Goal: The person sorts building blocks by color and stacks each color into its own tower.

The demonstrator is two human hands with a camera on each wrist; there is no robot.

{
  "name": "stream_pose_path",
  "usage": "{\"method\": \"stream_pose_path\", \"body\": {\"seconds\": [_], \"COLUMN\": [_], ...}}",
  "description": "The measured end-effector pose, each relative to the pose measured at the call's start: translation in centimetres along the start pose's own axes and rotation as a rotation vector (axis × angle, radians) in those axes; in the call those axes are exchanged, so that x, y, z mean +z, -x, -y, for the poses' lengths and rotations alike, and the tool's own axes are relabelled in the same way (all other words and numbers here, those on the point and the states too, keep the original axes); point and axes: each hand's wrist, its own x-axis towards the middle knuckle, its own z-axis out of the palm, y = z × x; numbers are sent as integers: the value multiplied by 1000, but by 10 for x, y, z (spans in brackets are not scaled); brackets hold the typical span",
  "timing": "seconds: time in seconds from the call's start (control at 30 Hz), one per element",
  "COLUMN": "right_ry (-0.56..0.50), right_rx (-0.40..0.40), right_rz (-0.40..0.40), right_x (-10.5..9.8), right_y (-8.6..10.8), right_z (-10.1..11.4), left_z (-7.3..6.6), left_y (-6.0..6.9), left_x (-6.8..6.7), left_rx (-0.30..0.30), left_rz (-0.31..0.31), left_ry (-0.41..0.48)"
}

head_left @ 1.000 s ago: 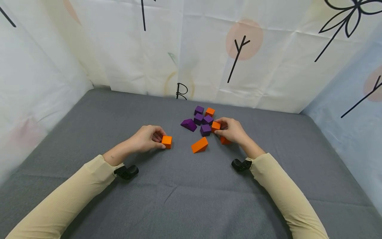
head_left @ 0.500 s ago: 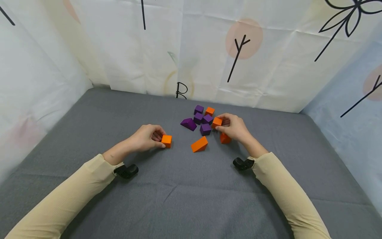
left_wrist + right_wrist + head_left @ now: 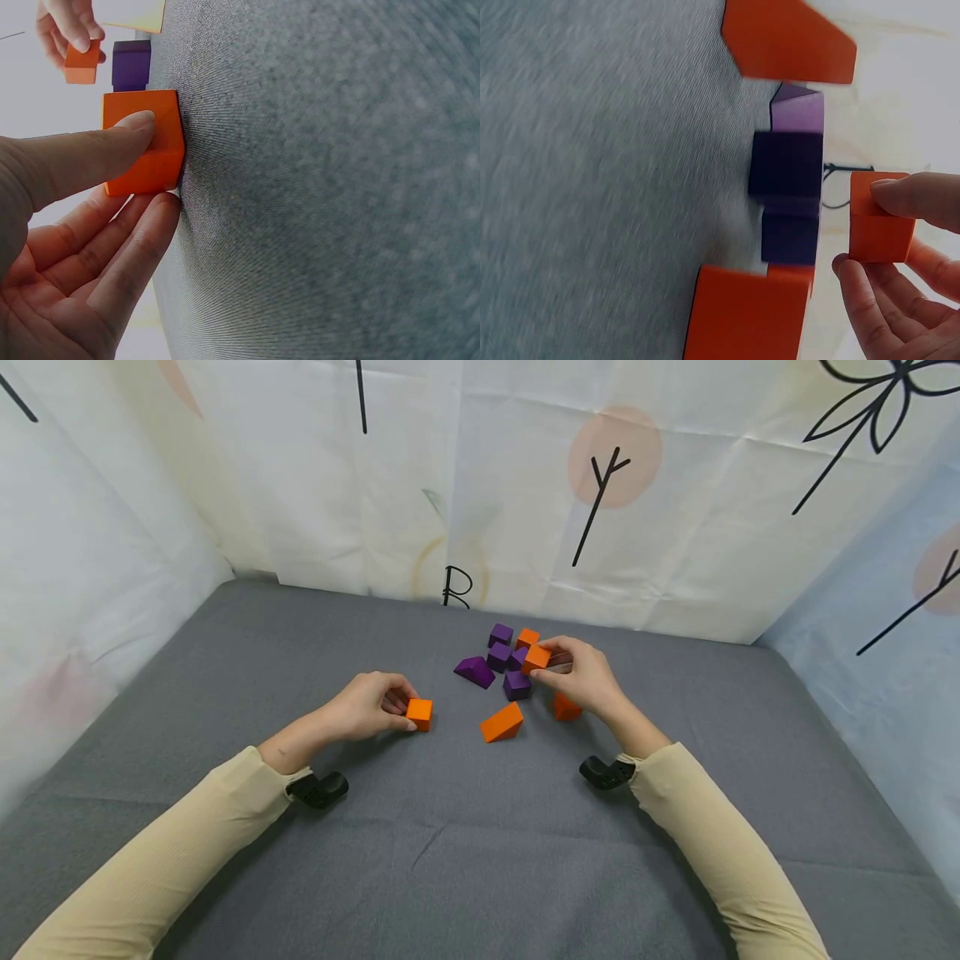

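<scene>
My left hand (image 3: 367, 706) pinches an orange cube (image 3: 420, 715) between thumb and fingers; in the left wrist view this cube (image 3: 146, 142) touches the grey cloth. My right hand (image 3: 581, 675) holds another orange cube (image 3: 536, 658) by thumb and fingertips, raised above the cloth in the right wrist view (image 3: 881, 232). Below and beside that raised cube stand several purple cubes (image 3: 517, 686), one of them partly hidden by it. A purple wedge-like block (image 3: 474, 672) lies to their left. Just behind the held cube is one more orange block (image 3: 527, 638).
An orange wedge (image 3: 502, 723) lies between the two hands. Another orange block (image 3: 566, 707) sits under the right wrist, partly covered by the hand. Grey cloth (image 3: 450, 877) spreads over the table, and a printed white curtain (image 3: 517, 527) rises behind it.
My right hand has lifted its orange cube off the cloth, first up and slightly right, then left over the purple cubes. The left hand and its cube have stayed put.
</scene>
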Motion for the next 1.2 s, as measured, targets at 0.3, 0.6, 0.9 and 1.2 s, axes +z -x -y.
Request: {"method": "stream_pose_path", "body": {"seconds": [0.3, 0.6, 0.9, 1.2], "right_ry": [-21, -32, -12, -19], "right_rx": [-105, -184, -274, -353], "right_rz": [33, 71, 119, 167], "right_x": [9, 20, 36, 50], "right_y": [3, 3, 6, 6], "right_z": [16, 28, 40, 51], "left_z": [1, 0, -1, -2], "left_y": [-1, 0, -1, -2], "left_x": [0, -1, 0, 0], "left_rx": [4, 0, -15, -18], "left_rz": [2, 2, -2, -6], "left_ry": [5, 5, 6, 5]}}
